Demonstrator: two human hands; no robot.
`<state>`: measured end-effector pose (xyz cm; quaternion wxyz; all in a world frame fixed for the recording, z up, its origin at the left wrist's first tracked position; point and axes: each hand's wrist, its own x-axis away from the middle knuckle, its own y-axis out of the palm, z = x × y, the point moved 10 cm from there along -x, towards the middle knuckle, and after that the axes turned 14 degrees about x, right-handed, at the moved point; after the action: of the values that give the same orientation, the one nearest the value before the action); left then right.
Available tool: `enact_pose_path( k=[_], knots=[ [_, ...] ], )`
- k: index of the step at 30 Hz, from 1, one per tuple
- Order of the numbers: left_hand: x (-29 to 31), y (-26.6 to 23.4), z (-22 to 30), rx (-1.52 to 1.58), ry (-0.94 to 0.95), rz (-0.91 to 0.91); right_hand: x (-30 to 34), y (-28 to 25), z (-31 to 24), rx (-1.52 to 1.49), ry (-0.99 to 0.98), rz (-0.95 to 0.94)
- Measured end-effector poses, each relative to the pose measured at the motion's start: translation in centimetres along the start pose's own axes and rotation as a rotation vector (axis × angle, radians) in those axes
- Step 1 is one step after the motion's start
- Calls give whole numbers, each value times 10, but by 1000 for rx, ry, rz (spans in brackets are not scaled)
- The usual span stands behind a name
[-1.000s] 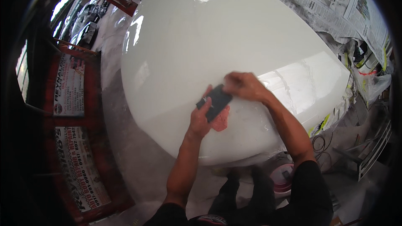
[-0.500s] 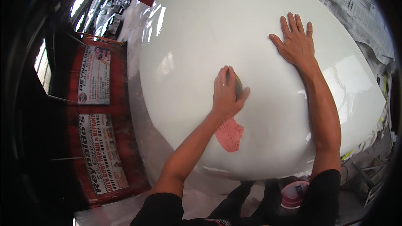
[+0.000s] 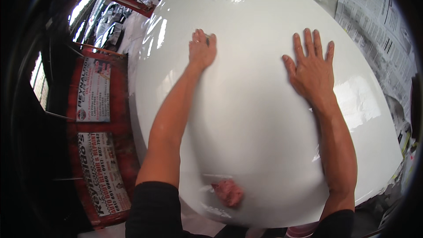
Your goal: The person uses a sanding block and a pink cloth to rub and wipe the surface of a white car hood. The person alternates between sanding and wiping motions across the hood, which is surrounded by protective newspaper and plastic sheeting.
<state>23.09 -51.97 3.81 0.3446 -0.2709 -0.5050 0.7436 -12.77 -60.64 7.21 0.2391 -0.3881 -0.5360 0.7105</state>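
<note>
A large glossy white car hood point(image 3: 255, 105) lies under both hands. My left hand point(image 3: 203, 52) is far forward on its left half, fingers wrapped round a small pad point(image 3: 207, 39) pressed to the paint. Most of that pad is covered by the fingers; a yellowish edge peeks out beside the thumb. On the right half, my right hand point(image 3: 312, 68) rests flat with its fingers spread, holding nothing. A crumpled pinkish-red cloth point(image 3: 229, 193) sits on the hood near its front edge, apart from both hands.
Newspaper sheets point(image 3: 368, 13) cover the area past the hood's right edge. To the left hang printed signs point(image 3: 94, 90) on a red panel. A red metal beam point(image 3: 119, 1) stands at the far left. The pink tub point(image 3: 302, 230) shows partly below the hood.
My left hand has slid forward and left over the hood with the pad. The right hand stays flat on the hood. The view has shifted, and the cloth appears lower and more bunched.
</note>
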Motion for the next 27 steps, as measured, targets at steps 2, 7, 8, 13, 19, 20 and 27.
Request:
enact_pose_path(
  k=[2, 7, 8, 13, 19, 20, 27],
  knots=[
    [-52, 4, 0, 28, -41, -10, -1, -2, 7, -30, -14, 24],
    [-130, -1, -4, 34, -91, 64, -5, -9, 12, -84, -15, 72],
    [-127, -3, -1, 40, -82, 125, -5, -12, 13, -79, -17, 54],
    [-45, -18, 18, -75, 312, 152, -13, -28, -5, -127, -59, 16],
    [311, 18, 112, 215, 133, -96, -15, -25, 16, -86, -29, -49],
    [297, 10, 108, 172, 147, -85, -14, -27, 11, -110, -28, -58],
    [-97, -35, -15, -1, -124, 71, -9, -29, -12, -211, -71, -53]
  ],
)
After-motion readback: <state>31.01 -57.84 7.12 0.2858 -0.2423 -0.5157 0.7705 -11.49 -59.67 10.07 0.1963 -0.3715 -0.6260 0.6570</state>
